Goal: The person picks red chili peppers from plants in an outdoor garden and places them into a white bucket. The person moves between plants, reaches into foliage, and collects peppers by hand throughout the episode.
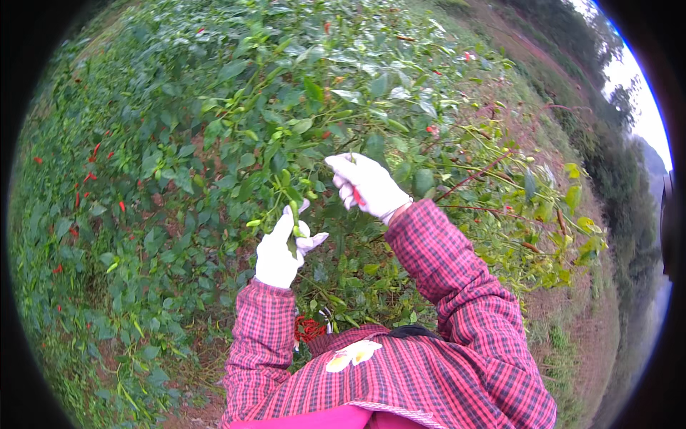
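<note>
Both hands wear white gloves among chilli pepper plants. My left hand (282,249) is at a branch with green chillies (294,212), its fingers spread around the stem and leaves; whether it grips them I cannot tell. To its right and higher up, my right hand (367,185) has curled fingers, with a red chilli (358,197) showing at the palm. Below the hands, close to my body, a container partly hidden by my clothing holds many red chillies (309,328).
Dense chilli plants (161,134) with scattered red fruit (122,206) spread ahead and to the left. Yellowing branches (541,214) reach out on the right. Beyond them lie a grassy strip (568,322) and dark trees (616,177).
</note>
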{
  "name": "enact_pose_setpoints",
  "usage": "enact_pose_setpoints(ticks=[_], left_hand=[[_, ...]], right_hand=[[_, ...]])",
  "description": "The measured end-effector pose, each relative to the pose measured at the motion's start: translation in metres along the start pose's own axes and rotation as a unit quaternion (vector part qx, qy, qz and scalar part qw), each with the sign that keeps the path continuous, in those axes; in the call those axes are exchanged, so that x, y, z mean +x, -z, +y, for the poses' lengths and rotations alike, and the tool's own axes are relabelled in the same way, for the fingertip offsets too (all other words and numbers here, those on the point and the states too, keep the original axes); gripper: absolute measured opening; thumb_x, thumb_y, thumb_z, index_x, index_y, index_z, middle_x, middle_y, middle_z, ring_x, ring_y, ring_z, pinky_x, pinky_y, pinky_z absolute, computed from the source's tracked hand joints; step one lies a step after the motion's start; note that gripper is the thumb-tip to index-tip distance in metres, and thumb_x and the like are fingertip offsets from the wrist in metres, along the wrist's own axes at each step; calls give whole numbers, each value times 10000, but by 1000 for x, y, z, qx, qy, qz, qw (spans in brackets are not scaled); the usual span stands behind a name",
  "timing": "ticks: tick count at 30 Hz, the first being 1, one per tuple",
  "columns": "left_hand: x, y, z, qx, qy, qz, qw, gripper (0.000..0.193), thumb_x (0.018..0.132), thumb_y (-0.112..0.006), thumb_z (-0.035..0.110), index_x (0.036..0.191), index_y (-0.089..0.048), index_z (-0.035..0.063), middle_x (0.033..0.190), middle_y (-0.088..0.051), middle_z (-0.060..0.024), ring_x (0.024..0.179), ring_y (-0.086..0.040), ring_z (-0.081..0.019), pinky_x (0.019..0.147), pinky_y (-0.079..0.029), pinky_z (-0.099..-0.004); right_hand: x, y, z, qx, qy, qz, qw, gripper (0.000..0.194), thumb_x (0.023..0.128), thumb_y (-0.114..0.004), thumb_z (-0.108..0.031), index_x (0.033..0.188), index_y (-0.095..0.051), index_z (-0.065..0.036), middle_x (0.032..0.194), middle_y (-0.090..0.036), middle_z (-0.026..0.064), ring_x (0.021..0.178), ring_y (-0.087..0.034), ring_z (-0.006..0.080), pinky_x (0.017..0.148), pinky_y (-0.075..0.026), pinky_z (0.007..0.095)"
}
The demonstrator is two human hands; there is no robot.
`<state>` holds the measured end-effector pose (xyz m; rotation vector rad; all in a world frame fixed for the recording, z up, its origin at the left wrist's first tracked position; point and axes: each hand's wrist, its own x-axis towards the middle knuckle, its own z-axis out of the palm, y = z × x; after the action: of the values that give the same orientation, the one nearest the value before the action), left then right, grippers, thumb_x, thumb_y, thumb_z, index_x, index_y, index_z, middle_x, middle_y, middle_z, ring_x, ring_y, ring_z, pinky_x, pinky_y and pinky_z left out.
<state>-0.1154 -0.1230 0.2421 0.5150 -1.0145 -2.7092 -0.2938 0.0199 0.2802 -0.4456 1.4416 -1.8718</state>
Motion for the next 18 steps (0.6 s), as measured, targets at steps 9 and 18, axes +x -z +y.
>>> enact_pose_setpoints(ticks=[9, 18], left_hand=[[-8, 11, -25, 253, 101, -18, 962, 371, 1061, -552, 228, 1331, -522, -24, 1251, -670, -205, 1010, -725, -289, 936, -586, -440], [31, -109, -58, 374, -15, -264, 889, 636, 989, -667, 334, 1487, -466, -7, 1450, -551, -213, 1292, -584, -266, 1073, -473, -367]], right_hand=[[-145, 67, 22, -49, -106, 125, 985, 311, 998, -668, -370, 1107, -657, -79, 706, -592, -27, 495, -544, 77, 442, -458, 240], [-227, 92, 65, 36, -96, 239, 966, 297, 1007, -661, -313, 1142, -659, -48, 697, -614, -15, 473, -536, 77, 431, -452, 237]])
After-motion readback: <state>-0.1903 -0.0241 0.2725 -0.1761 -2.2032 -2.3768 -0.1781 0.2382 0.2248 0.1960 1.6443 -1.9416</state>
